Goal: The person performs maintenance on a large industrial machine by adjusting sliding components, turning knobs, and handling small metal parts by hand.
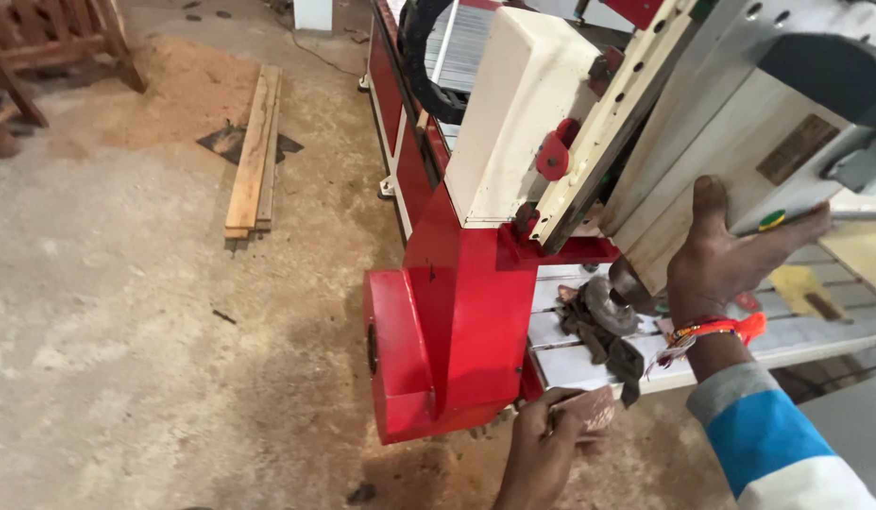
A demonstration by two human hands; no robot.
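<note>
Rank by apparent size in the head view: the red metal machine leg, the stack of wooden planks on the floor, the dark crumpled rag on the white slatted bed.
1. Red metal machine leg, clearly largest, though nearest the camera.
2. Stack of wooden planks, long and thin, farther off, so probably bigger than it looks.
3. Dark crumpled rag, smallest.

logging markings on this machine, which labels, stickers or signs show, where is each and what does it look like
Plate: brown-gold rectangle, tilted, on the pale grey machine head at upper right, just above the right hand.
Sticker: small round green and yellow dot on the head's lower edge, by the right hand's fingers.
No screens or packages show.
</note>
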